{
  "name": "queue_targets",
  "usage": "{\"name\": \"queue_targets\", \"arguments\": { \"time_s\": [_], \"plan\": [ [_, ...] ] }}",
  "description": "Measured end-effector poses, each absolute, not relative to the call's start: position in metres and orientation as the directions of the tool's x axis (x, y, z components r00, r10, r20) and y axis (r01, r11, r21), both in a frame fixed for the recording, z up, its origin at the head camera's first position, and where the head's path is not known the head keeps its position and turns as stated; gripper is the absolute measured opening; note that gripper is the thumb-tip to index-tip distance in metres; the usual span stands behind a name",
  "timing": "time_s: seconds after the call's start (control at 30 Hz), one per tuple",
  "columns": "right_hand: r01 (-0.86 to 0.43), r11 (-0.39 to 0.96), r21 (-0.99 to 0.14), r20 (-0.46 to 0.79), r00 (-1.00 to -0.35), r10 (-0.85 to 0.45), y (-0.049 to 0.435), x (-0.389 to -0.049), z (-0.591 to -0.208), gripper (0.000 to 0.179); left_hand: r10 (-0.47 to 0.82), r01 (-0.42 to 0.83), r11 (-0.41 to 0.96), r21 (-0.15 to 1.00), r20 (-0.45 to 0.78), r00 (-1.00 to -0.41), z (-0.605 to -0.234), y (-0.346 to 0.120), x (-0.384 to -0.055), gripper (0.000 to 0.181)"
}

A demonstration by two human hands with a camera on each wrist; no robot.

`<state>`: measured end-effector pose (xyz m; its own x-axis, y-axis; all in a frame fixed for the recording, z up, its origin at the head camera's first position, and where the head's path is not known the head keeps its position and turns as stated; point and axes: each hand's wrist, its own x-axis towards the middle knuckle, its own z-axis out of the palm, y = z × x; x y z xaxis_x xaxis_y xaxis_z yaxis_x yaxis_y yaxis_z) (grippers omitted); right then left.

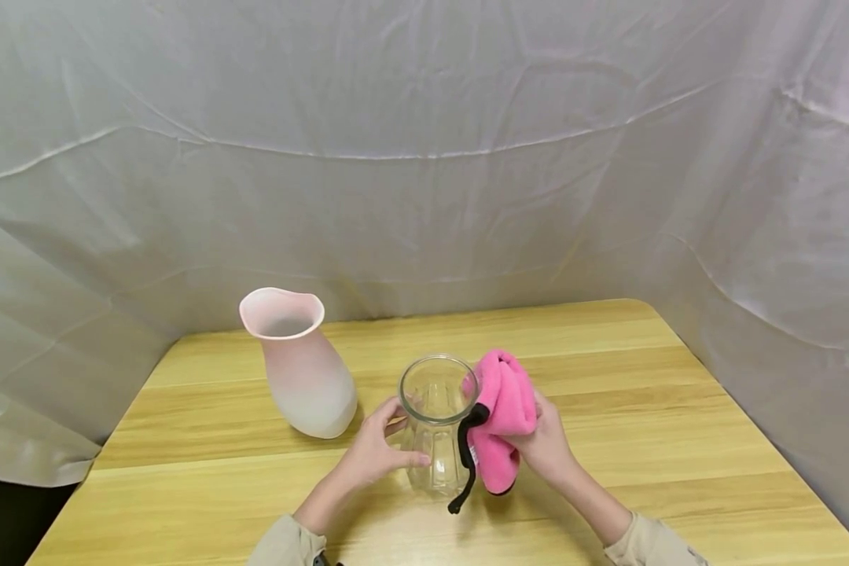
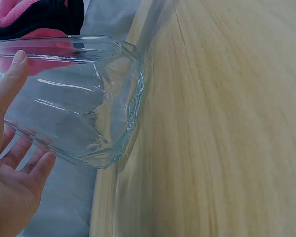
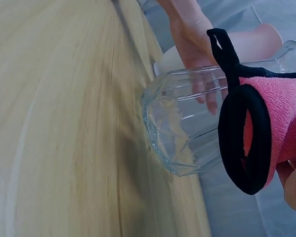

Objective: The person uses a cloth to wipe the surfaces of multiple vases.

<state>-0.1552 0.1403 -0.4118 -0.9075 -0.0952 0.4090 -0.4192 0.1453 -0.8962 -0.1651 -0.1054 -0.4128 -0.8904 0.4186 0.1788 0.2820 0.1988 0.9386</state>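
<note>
A clear glass vase point(image 1: 440, 470) with a round rim and faceted sides is upright on the table in front of the person. The left hand point(image 1: 373, 450) holds it from the left, its thumb on the near side and its fingers round the far side. In the right hand point(image 1: 548, 446) is a bunched pink towel point(image 1: 511, 397) with black trim and a black hanging loop. The towel lies against the vase's right side near the rim, as the right wrist view also shows. Part of the right hand is hidden behind the towel.
A pink-and-white vase point(image 1: 307, 381) with a wavy mouth stands left of and behind the glass one. Under everything is a wooden table point(image 1: 651, 464) with a rounded far corner. Pale grey cloth point(image 1: 424, 212) hangs behind the table and at its sides.
</note>
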Motion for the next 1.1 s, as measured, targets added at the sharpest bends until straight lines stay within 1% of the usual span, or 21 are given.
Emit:
{"name": "queue_targets", "arguments": {
  "time_s": [0.1, 0.33, 0.5, 0.6, 0.7, 0.8, 0.93, 1.1],
  "plan": [
    [-0.407, 0.158, -0.900, 0.400, -0.914, -0.075, 0.142, -0.155, -0.413, 0.051, 0.414, 0.286, 0.225, 0.931, 0.174, -0.894, -0.411, -0.105, -0.162, 0.072],
    [-0.348, 0.193, -0.917, 0.349, -0.937, -0.030, 0.148, -0.152, -0.416, 0.057, 0.405, 0.290, 0.266, 0.919, 0.167, -0.899, -0.408, -0.104, -0.153, 0.070],
    [-0.332, 0.211, -0.920, 0.337, -0.942, -0.013, 0.153, -0.150, -0.418, 0.057, 0.367, 0.294, 0.278, 0.914, 0.182, -0.912, -0.415, -0.102, -0.151, 0.073],
    [-0.328, 0.215, -0.920, 0.334, -0.943, -0.009, 0.156, -0.150, -0.419, 0.059, 0.292, 0.299, 0.330, 0.895, 0.205, -0.934, -0.424, -0.098, -0.150, 0.081],
    [-0.328, 0.222, -0.918, 0.337, -0.942, 0.001, 0.159, -0.150, -0.420, 0.059, 0.167, 0.288, 0.434, 0.854, 0.238, -0.957, -0.429, -0.091, -0.145, 0.088],
    [-0.337, 0.231, -0.913, 0.347, -0.938, 0.003, 0.161, -0.150, -0.421, 0.062, 0.049, 0.255, 0.490, 0.833, 0.266, -0.963, -0.427, -0.081, -0.138, 0.092],
    [-0.363, 0.236, -0.902, 0.372, -0.928, -0.006, 0.163, -0.150, -0.422, 0.065, -0.028, 0.253, 0.479, 0.840, 0.303, -0.953, -0.424, -0.069, -0.131, 0.090],
    [-0.392, 0.232, -0.890, 0.400, -0.916, -0.011, 0.163, -0.149, -0.424, 0.064, -0.104, 0.239, 0.497, 0.834, 0.331, -0.938, -0.427, -0.058, -0.129, 0.088]
  ]
}}
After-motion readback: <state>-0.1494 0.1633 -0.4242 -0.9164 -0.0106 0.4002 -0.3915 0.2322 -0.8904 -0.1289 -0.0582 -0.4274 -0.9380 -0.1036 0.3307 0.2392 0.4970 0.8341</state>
